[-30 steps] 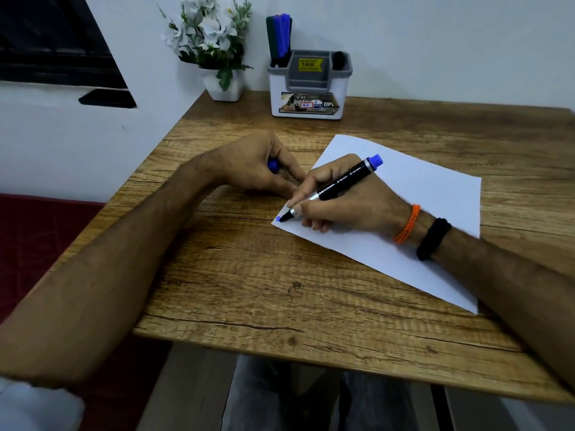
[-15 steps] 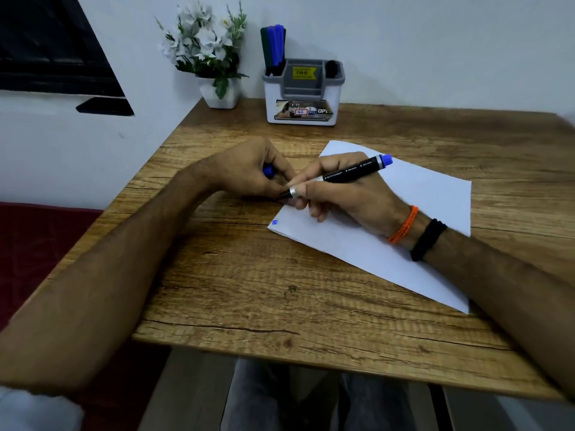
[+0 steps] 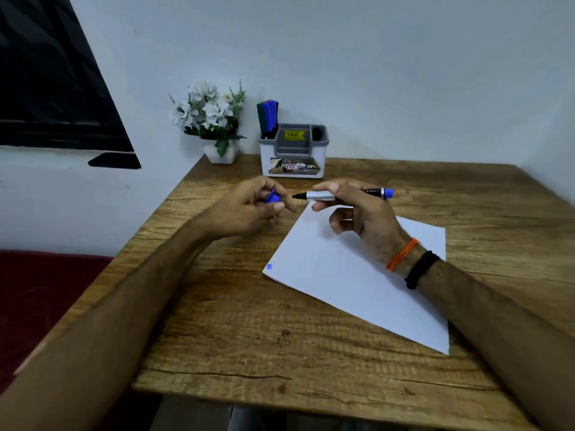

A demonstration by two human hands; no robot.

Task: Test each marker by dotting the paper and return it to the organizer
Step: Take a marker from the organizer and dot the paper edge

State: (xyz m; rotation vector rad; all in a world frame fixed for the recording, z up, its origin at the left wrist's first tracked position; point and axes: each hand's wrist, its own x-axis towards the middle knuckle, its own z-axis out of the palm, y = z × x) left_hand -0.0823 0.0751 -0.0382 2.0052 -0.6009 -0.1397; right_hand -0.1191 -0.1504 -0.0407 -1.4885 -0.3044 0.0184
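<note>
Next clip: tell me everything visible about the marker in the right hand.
The marker is uncapped, with a black barrel, a silvery collar behind a dark tip, and a blue end plug. It lies roughly level in the air above the table, tip pointing toward the left hand, not touching the paper. The right hand grips it around the middle. The left hand holds what looks like its blue cap.
</note>
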